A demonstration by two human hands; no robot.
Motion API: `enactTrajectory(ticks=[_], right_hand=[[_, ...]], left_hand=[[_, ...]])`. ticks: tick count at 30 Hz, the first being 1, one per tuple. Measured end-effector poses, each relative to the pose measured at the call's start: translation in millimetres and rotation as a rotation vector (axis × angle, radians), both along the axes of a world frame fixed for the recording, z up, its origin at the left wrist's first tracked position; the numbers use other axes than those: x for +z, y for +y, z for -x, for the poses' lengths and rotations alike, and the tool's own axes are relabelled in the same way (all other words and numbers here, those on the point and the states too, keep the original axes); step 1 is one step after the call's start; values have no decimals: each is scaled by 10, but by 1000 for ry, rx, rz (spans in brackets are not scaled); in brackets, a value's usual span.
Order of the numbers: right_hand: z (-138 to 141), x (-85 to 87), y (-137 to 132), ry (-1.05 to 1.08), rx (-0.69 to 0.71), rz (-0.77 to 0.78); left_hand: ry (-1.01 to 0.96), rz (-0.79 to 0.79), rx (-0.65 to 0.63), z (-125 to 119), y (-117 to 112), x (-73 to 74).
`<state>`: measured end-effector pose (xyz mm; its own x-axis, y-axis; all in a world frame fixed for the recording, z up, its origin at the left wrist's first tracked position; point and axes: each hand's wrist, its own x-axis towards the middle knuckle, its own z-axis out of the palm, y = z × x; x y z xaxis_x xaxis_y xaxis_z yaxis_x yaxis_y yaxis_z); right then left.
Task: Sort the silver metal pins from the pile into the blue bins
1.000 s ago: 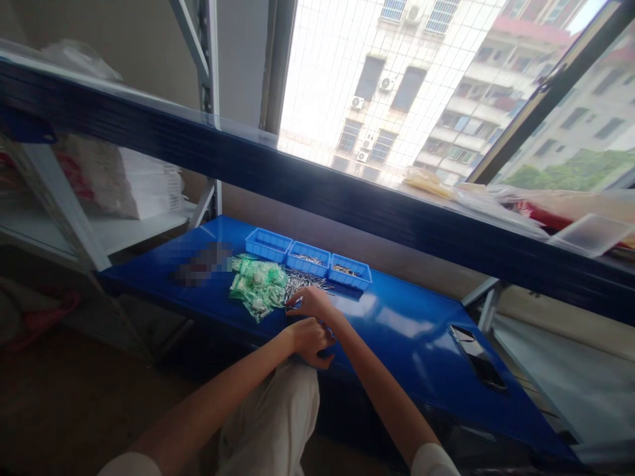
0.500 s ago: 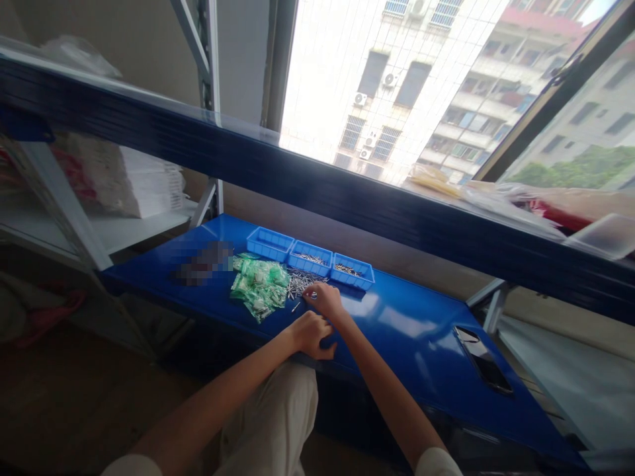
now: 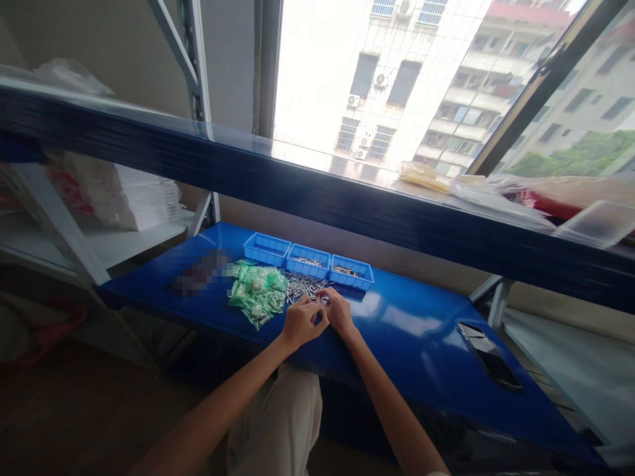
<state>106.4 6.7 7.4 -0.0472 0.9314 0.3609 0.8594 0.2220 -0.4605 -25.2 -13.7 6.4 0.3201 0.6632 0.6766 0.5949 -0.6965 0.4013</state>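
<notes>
Green packets (image 3: 257, 291) near left hand (image 3: 301, 321) — any lettering illegibly small.

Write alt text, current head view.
A person's left hand and right hand are close together beside a pile of thin silvery pieces on a blue table. Green packets lie left of the pile, three blue trays stand behind it, and a phone lies farther right.

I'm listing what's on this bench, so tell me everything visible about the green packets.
The green packets look like thin, glossy, see-through plastic with whitish patches; their contents are too small to make out. They lie heaped and overlapping on the blue table, in front of the left-hand tray. Loose metal pieces lie along the heap's right side, touching or very close. The left hand is nearby, not gripping them.
</notes>
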Motion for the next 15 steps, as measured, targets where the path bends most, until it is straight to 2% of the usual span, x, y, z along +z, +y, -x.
enactTrajectory(ticks=[3, 7, 11, 15], right_hand=[[-35, -71, -33, 182, -49, -49], [-85, -119, 22, 519, -38, -82], [-118, -121, 42, 836, 89, 28], [-114, -122, 14, 907, 178, 139]], left_hand=[[-58, 71, 91, -8, 50, 7], [-58, 27, 153, -25, 88, 0], [27, -11, 170, -36, 106, -26], [49, 11, 191, -29, 134, -49]])
